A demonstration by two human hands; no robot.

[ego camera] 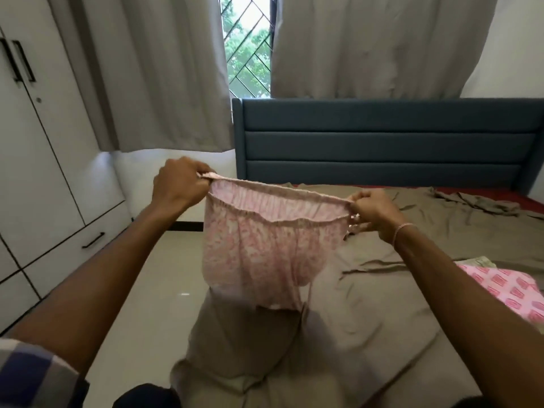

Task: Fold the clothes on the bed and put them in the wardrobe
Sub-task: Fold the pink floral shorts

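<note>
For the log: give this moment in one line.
left hand: grips waistband; right hand: grips waistband; pink shorts: held up over bed; wardrobe: closed

The pink shorts (259, 248) you're holding up are thin, soft printed cloth, and the bed sheet (382, 290) under them is matt, creased brownish cloth. Upper right, the headboard (382, 142) looks like matt blue upholstery; the wardrobe (44, 172) on the left is smooth white with matt black handles (93, 240), and the floor (164, 275) has a glossy shine.
</note>
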